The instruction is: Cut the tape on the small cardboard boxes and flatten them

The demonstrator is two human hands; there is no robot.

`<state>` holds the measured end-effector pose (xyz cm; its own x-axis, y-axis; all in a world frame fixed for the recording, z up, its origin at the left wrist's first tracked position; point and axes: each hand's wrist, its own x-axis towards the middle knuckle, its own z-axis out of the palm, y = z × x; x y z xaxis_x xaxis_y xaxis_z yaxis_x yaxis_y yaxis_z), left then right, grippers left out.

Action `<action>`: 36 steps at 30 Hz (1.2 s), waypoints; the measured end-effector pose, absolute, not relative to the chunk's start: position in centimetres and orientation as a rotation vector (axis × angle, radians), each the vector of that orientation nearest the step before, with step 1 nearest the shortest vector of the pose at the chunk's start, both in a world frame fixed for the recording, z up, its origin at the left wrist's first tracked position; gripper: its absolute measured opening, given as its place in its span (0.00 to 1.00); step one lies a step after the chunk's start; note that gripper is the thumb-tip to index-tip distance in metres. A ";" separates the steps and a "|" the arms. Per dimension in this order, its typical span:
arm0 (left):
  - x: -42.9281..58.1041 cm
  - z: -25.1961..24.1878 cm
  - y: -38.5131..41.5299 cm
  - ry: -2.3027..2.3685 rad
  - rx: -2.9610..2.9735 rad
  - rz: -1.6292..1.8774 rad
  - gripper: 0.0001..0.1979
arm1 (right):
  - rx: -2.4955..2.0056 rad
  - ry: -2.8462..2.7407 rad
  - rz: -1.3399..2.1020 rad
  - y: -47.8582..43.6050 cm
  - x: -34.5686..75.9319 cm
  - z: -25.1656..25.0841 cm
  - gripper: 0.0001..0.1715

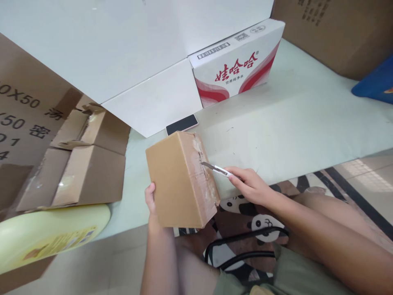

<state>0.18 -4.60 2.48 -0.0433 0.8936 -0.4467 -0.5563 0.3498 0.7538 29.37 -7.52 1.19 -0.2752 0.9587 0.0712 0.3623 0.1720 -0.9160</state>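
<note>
A small brown cardboard box (168, 180) is tilted up at the table's front edge, its taped side turned to the right. My left hand (150, 198) grips the box at its left side, the thumb showing and the other fingers hidden behind it. In my right hand (248, 184) is a box cutter (219, 169) with a white handle, the fingers closed round it. The blade's tip touches the taped seam (201, 157), where the tape looks torn and wrinkled.
A phone (182, 124) lies behind the box. A white and red carton (239, 67) stands farther back beside white panels (153, 94). On the left are brown cartons (102, 172) and a pale yellow bottle (55, 233). A blue object (374, 82) is at the right.
</note>
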 end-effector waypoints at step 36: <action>0.0 2.3 -4.0 1.086 0.329 1.088 0.20 | -1.389 -1.818 1.143 -7.5 28.8 1.2 0.18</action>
